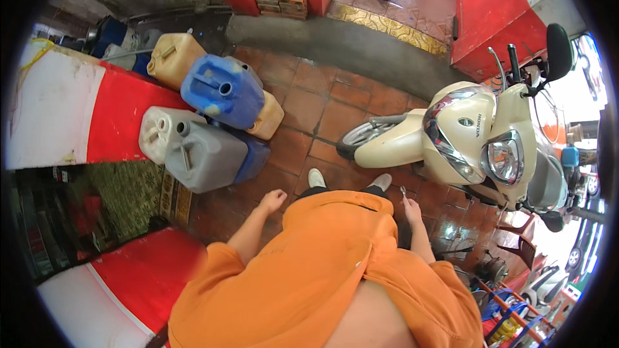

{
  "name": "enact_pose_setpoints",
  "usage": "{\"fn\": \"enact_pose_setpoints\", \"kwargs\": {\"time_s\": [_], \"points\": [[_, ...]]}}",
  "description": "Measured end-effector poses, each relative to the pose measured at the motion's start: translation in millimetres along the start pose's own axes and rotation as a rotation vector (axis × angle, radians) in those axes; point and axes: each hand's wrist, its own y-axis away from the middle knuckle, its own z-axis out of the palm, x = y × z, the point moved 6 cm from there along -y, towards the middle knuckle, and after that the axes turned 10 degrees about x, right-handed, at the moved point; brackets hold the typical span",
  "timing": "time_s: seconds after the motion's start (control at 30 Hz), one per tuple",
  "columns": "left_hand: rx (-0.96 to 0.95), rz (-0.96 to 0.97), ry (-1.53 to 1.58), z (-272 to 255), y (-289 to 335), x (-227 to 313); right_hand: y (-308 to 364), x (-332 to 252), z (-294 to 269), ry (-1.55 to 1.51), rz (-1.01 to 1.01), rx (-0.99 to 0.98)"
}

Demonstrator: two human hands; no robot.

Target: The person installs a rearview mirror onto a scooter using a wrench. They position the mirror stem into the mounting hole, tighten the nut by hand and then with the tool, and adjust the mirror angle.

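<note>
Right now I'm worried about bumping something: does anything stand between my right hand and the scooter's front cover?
Nothing visible does: only tiled floor shows between your right hand, which holds a small metal piece, and the scooter. Your right shoe is off to that hand's left.

dark lettering (479,125) and a small oval badge (465,122) are borne on the cream scooter's front panel (461,140). faint marks (275,251) on the orange shirt (309,270) cannot be read.

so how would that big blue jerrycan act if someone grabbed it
The blue jerrycan is probably stiff, as its moulded walls hold a boxy shape. Its neck looks uncapped, so any liquid inside might slosh out when tilted.
</note>
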Motion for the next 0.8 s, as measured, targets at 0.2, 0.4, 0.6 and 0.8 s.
{"fn": "enact_pose_setpoints", "kwargs": {"time_s": [0.2, 0.4, 0.6, 0.8], "points": [[0.000, -0.174, 0.196, 18, 6, -119, 4, -138, 53, 0.259, -0.229, -0.211], [0.070, -0.091, 0.028, 24, -28, -109, -33, -156, 64, 0.148, -0.139, -0.156], [0.143, 0.279, -0.028, -82, -116, 102, -27, -103, 61, -0.091, 0.071, 0.120], [-0.012, 0.771, -0.046, -118, -267, 325, 49, -47, 62, -0.252, 0.378, 0.449]]}}
